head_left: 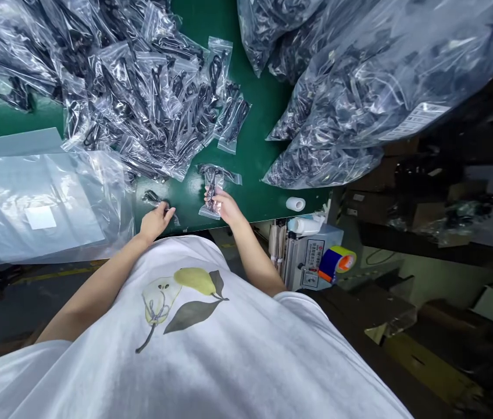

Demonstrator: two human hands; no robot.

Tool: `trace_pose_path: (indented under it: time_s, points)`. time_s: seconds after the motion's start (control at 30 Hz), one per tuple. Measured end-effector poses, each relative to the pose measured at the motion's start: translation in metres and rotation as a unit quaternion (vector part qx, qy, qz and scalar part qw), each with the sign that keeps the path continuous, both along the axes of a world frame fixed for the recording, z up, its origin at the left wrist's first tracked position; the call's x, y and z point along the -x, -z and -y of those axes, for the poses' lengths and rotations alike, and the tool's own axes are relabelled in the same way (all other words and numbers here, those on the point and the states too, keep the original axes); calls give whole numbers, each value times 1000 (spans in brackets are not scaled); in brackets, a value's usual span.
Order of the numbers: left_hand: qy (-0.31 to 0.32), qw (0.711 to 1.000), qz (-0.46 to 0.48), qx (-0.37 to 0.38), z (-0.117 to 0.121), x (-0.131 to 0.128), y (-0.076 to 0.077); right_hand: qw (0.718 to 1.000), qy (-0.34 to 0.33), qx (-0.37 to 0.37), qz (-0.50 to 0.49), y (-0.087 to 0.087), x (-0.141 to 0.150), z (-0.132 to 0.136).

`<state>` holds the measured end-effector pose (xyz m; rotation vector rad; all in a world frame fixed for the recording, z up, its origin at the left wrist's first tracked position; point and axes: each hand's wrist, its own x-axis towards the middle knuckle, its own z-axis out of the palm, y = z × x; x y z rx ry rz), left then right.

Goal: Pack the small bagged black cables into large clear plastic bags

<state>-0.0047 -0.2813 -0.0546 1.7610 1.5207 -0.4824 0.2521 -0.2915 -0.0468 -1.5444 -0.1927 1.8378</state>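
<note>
My left hand (156, 223) is closed at the near edge of the green table, gripping a small clear bag with a black cable (151, 196) in it. Part of that bag shows beyond my fingers. To its right, my right hand (228, 207) pinches a clear zip bag holding a coiled dark cable (211, 201) between thumb and fingers. Just beyond the right hand, another bagged cable (229, 176) lies against or under the held one; I cannot tell which. A large heap of bagged cables (142, 105) spreads over the table beyond both hands.
Large clear sacks full of bagged items (338, 116) stand at the table's right. Flat clear plastic bags (72, 203) with white labels lie on the left. A white roll (294, 203) sits near the right corner, above a grey machine (311, 256) and a tape roll (338, 262).
</note>
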Motion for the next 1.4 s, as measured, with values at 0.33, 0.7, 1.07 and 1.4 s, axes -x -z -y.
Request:
trace_pose_path:
  time_s: [0.33,0.7,1.07,1.4]
  points:
    - [-232,913,336,25,24,13,-9,999,-21,-20,14,-6,18,10]
    - [-390,821,394,133,19,-3,-12,920,-238,-62,305,-16,77,40]
    - [-42,971,211,-102,-47,-42,-52,634,-457,-230,580,20,-39,-41]
    - [-163,973,161,-5,-129,-116,-7,509,-507,-254,648,3,-118,-78]
